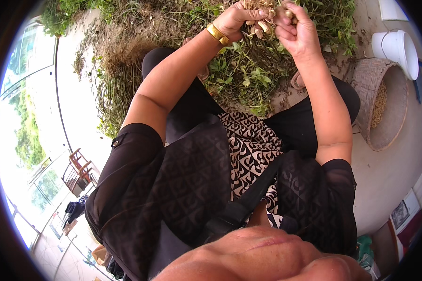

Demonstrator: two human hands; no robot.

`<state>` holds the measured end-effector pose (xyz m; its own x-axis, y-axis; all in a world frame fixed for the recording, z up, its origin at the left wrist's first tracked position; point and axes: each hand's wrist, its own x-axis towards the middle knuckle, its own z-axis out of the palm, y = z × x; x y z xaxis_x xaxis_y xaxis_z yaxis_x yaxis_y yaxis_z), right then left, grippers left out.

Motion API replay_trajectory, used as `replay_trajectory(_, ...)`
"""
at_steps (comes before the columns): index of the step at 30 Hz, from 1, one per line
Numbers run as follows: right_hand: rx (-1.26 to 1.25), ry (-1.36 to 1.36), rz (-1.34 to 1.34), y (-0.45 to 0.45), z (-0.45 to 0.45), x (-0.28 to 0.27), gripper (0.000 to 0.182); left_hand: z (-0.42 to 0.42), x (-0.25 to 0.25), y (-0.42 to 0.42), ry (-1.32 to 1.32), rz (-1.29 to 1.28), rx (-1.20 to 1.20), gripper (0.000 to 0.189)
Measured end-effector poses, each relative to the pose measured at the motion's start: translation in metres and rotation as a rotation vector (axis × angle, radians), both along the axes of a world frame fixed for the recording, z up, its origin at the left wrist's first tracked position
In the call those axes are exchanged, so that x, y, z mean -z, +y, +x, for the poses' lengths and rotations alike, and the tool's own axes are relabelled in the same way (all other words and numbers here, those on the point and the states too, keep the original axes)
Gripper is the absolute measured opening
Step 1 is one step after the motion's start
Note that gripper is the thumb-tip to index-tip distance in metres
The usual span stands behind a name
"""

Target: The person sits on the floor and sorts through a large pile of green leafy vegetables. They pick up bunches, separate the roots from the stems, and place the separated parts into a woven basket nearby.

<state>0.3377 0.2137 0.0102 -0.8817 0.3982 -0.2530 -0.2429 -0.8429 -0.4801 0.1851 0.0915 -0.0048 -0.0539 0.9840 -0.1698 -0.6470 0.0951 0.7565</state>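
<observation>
At the top centre my left hand (234, 19), with a gold-coloured bracelet on its wrist, is closed around the root end of a peanut plant. Several peanut pods (264, 26) hang among the dry roots between my hands. Close beside it on the right, my right hand (299, 30) has its fingers curled at the pods; a pod shows between them. The plant's stems and leaves (260, 75) trail down between my knees, merging with other greenery, so where this plant ends cannot be told.
A woven basket (364, 102) lies tilted at the right with many peanuts (379, 105) inside. Behind it a white bucket (394, 45) rests on its side. Bundled peanut stalks (114, 84) lie left of my knee, and uprooted plants (183, 17) cover the ground ahead.
</observation>
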Motion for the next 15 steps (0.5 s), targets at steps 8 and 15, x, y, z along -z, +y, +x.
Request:
replay_trajectory(8,0.055,-0.205,0.120,0.007,0.003,-0.014,0.014,-0.007,0.007,0.003,0.012,-0.024,0.052,0.031)
replay_trajectory(15,-0.152,-0.303,0.564,-0.005,0.003,-0.046,0.017,-0.013,0.022,-0.002,0.275,0.001,0.053,0.018)
